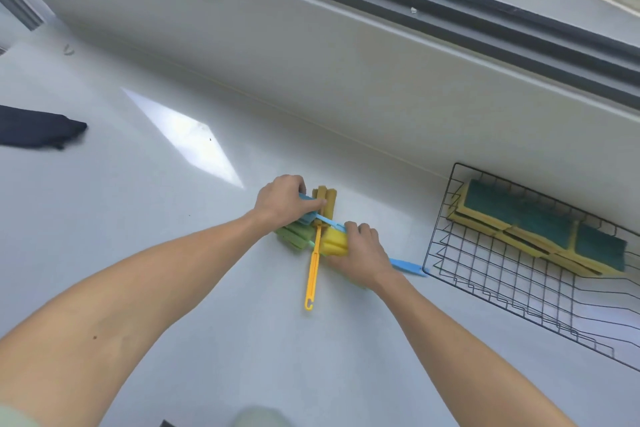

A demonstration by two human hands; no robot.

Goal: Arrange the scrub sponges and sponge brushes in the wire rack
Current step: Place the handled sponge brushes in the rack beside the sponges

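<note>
A pile of sponge brushes lies mid-counter. My left hand (282,199) is closed over the blue sponge head of the blue-handled brush (407,266), whose handle runs right toward the rack. My right hand (360,251) grips that blue handle beside a bright yellow sponge head (334,242). An orange-handled brush (313,270) with an olive-yellow head (325,203) lies under them, its handle pointing toward me. A green sponge head (294,236) sits below my left wrist. The black wire rack (485,270) at the right holds several yellow-and-green scrub sponges (530,222) along its far side.
A white wall and window sill (346,45) run behind the counter, close to the rack's back. A dark cloth (38,128) lies at the far left. A bright sun patch (187,139) marks the white counter. The rack's near half shows bare wire.
</note>
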